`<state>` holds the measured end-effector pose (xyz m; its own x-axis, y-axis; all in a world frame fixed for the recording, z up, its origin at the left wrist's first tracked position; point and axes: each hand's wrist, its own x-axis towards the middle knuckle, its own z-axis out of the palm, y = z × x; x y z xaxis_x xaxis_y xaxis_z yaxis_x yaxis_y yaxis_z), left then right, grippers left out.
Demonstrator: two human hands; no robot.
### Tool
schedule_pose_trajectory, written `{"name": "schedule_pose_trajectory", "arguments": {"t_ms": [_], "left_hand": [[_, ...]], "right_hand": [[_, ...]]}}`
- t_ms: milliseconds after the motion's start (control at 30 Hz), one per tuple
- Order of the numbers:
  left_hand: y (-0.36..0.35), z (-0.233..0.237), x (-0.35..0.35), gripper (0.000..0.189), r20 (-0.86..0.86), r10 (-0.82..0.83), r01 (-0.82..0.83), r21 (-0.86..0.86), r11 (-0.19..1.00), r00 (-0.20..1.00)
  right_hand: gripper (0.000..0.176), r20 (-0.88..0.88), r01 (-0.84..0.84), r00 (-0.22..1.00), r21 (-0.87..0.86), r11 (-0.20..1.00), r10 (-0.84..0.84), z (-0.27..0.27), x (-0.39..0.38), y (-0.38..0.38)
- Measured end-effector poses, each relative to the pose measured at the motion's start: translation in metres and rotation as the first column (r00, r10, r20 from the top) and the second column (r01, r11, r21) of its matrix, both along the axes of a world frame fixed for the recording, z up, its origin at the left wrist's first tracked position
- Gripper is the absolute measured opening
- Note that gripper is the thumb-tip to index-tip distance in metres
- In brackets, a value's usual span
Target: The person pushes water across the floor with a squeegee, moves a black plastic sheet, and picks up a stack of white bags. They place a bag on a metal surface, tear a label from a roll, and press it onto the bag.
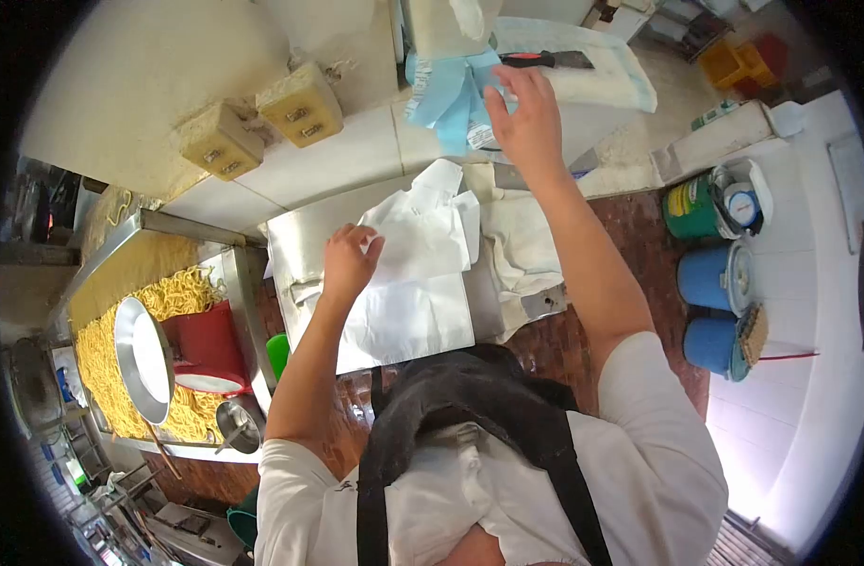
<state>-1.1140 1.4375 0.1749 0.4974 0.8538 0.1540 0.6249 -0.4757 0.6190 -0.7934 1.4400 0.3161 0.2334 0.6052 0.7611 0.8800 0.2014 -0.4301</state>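
Observation:
My left hand (350, 259) hovers over the left side of the white paper sheets (399, 316), fingers loosely bent and thumb apart, with nothing in it. The sheets lie creased and overlapping on a metal work surface (295, 247). Farther back, my right hand (524, 118) reaches up to the crumpled light-blue wrapper (446, 104), its fingers apart and overlapping the wrapper's right edge. Just beyond those fingertips lies a tool with a black and red handle (528, 59) and a dark flat blade. Off-white cloth (519, 241) lies right of the sheets.
On the left, a metal-framed tray (239, 292) holds yellow noodles (102, 363), a metal bowl (130, 330) and a red container (206, 344). A metal pot (240, 424) stands nearby. Wall sockets (300, 104) are ahead. Blue buckets (706, 278) and a green bucket (693, 206) line the right wall.

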Motion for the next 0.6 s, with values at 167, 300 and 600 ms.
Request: {"name": "schedule_pose_trajectory", "arguments": {"t_ms": [167, 300, 600], "left_hand": [[0.014, 0.09, 0.076, 0.02, 0.429, 0.064, -0.094, 0.049, 0.994, 0.901], [0.035, 0.144, 0.13, 0.028, 0.448, 0.018, -0.13, 0.221, 0.967, 0.894], [0.089, 0.155, 0.157, 0.028, 0.329, 0.145, -0.25, 0.302, 0.92, 0.933]], "right_hand": [[0.028, 0.21, -0.028, 0.977, 0.058, 0.998, 0.016, 0.005, 0.004, 0.023], [0.033, 0.1, -0.077, 0.992, -0.059, 0.995, 0.082, -0.011, 0.006, 0.028], [0.036, -0.37, -0.2, 0.919, -0.149, 0.968, 0.133, -0.001, 0.001, 0.035]]}}
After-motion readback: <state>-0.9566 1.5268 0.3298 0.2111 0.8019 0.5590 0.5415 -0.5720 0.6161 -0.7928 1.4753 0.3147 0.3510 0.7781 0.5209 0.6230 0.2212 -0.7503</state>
